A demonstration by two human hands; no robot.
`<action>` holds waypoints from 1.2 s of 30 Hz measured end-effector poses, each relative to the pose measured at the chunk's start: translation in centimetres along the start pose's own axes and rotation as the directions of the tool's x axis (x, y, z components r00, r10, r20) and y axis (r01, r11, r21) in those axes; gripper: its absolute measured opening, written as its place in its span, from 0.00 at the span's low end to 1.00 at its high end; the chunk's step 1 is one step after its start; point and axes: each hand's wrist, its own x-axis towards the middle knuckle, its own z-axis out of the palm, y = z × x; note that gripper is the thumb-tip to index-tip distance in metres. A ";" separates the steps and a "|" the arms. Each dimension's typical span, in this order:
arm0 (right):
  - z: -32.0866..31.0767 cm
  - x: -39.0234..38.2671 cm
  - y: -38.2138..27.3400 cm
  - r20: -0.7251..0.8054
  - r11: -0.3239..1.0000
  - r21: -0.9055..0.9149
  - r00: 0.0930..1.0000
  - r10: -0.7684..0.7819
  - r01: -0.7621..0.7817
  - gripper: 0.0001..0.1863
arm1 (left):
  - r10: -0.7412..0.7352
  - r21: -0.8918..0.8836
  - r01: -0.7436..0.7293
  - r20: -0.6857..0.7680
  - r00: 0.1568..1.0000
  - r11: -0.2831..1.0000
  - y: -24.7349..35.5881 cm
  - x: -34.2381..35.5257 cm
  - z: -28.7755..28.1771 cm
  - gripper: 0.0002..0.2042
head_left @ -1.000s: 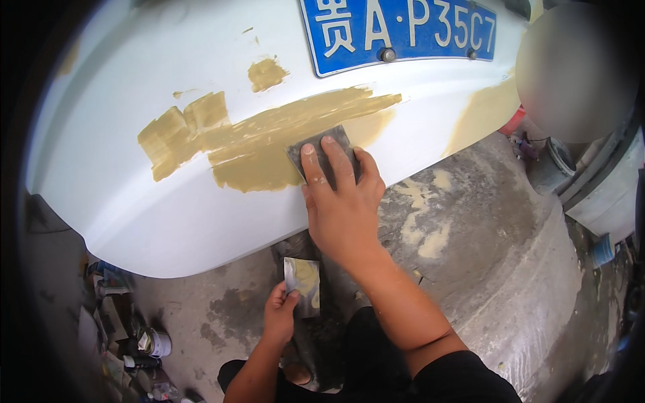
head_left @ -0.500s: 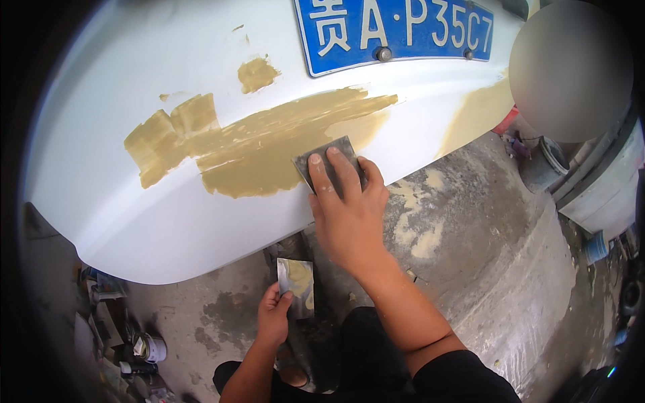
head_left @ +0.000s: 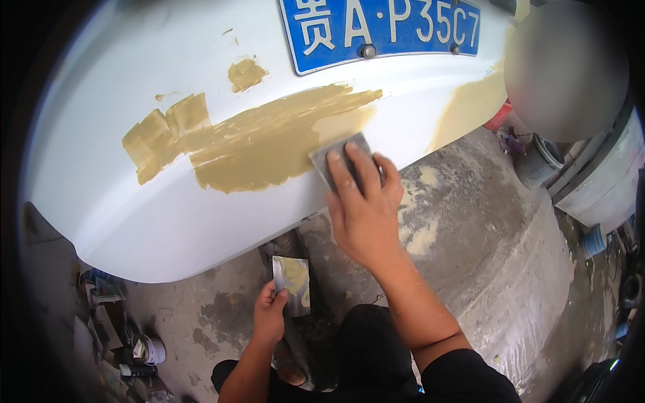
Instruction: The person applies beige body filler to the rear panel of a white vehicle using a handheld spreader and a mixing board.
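A white car bumper (head_left: 161,228) fills the upper left, under a blue number plate (head_left: 396,52). Tan filler putty (head_left: 259,158) lies across it in a broad, streaky patch, with a small separate dab (head_left: 246,75) above. My right hand (head_left: 366,218) grips a flat grey putty spreader (head_left: 324,161), fingers spread over its back. The spreader lies against the bumper at the lower right end of the patch. Lower down, my left hand (head_left: 270,314) pinches a small flat metal plate (head_left: 302,303) by its left edge. Yellowish putty is smeared on this plate.
Another tan filled area (head_left: 463,111) covers the bumper's right part. Pale splashes mark the concrete floor (head_left: 470,221). A grey bucket (head_left: 537,164) stands at right, a blue container (head_left: 594,242) below it. At lower left are an open tin (head_left: 154,350) and clutter. A blurred disc hides the upper right.
My right hand and the spreader have moved a little to the right along the bumper. The left hand keeps hold of the metal plate, nearly in place. The view has shifted slightly.
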 end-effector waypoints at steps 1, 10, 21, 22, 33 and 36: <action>-0.2 1.2 0.2 -0.015 1.000 -0.023 1.000 -0.009 0.009 0.27 | 0.006 -0.005 -0.006 -0.001 1.000 1.000 -0.1 -0.1 -0.1 0.16; 3.0 -1.0 1.0 -0.012 0.999 -0.018 0.999 -0.033 0.032 0.32 | 0.037 -0.043 -0.038 -0.024 0.999 0.998 1.3 -0.2 0.4 0.15; -0.3 -0.6 1.0 0.052 0.999 -0.007 0.998 0.037 -0.037 0.29 | 0.042 -0.133 -0.042 0.002 0.999 0.990 2.1 -0.3 1.4 0.17; -0.6 0.5 1.0 0.039 1.000 -0.006 0.999 0.031 -0.031 0.29 | 0.043 -0.153 -0.041 0.011 0.999 0.987 2.0 -0.4 1.5 0.17; 2.8 -0.4 1.2 -0.009 0.999 -0.041 1.000 -0.015 0.014 0.31 | 0.082 -0.191 -0.076 0.021 0.996 0.979 2.0 -0.1 1.5 0.19; 1.4 -0.7 1.3 0.068 0.999 -0.042 0.998 0.004 -0.001 0.27 | 0.083 -0.156 -0.079 0.018 0.996 0.985 2.0 -0.3 1.4 0.19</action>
